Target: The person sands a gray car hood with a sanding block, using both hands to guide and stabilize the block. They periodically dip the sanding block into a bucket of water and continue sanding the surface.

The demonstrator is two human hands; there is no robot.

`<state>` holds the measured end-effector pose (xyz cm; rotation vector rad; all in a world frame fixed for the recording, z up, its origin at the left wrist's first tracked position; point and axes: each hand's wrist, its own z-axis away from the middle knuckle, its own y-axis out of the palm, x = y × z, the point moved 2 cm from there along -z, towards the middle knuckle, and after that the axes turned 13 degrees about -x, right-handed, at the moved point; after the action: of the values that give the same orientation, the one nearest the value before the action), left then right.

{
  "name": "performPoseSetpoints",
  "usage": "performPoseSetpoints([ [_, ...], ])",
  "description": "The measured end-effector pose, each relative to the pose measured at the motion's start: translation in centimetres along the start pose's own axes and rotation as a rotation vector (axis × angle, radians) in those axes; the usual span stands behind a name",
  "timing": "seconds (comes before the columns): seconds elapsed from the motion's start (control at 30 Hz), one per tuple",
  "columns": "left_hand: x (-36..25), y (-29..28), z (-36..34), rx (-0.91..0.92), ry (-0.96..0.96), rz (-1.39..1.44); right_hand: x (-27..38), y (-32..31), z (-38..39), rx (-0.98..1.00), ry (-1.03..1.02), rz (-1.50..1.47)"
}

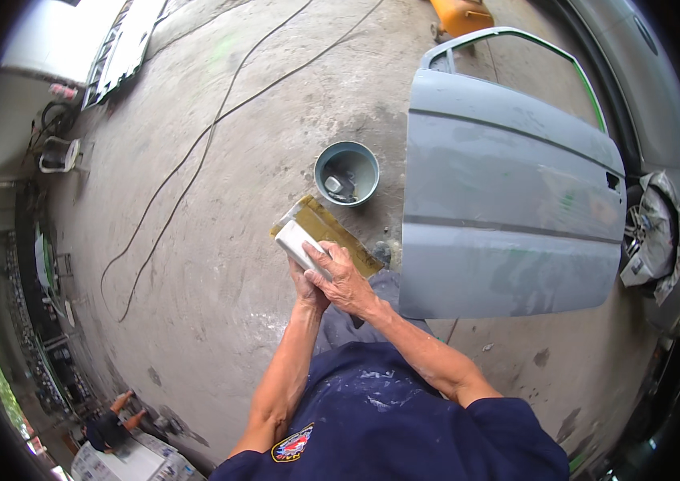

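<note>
Both of my hands are closed round a white, rounded block (296,240), which looks like a sanding block. My left hand (306,290) grips its lower side, and my right hand (343,282) lies across its near end with the thumb on top. Right behind the block shows a flat yellow-brown piece (341,235) with a pale strip at its far end; whether my fingers also hold it, I cannot tell. Just beyond stands a round blue-green bucket (375,180) with murky liquid and a pale object (333,184) inside.
A grey car door (508,192) with an open window frame stands close on my right. Behind it are a wheel (636,232) and a grey vehicle body (664,104). A dark cable (187,160) loops over the concrete floor. Another person (107,431) works at a table, lower left.
</note>
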<state>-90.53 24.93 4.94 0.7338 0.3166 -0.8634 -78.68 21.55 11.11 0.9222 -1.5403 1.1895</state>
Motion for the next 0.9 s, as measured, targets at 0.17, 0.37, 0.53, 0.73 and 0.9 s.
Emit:
performPoseSetpoints([
  [0.17, -2.0, 5.5, -4.7, 0.076, -0.161, -0.022, -1.7, -1.8, -5.7, -0.285, -0.026, 0.252],
  [0.37, -0.9, 7.7, -15.9, 0.097, -0.270, -0.255, -10.7, 2.3, -12.6, -0.438, 0.124, 0.370],
  [0.53, 4.5, 4.7, -30.4, 0.119, -0.523, -0.298, -23.6, 7.2, -17.5, -0.471, 0.390, 0.607],
  [0.73, 12.6, 0.1, -52.6, 0.073, -0.671, -0.644, -45.4, 11.1, -24.3, -0.361, 0.976, 0.160],
  [0.9, 19.9, -0.8, -67.5, 0.008, -0.682, -0.672, -61.0, 14.6, -27.9, -0.593, 1.037, -0.044],
])
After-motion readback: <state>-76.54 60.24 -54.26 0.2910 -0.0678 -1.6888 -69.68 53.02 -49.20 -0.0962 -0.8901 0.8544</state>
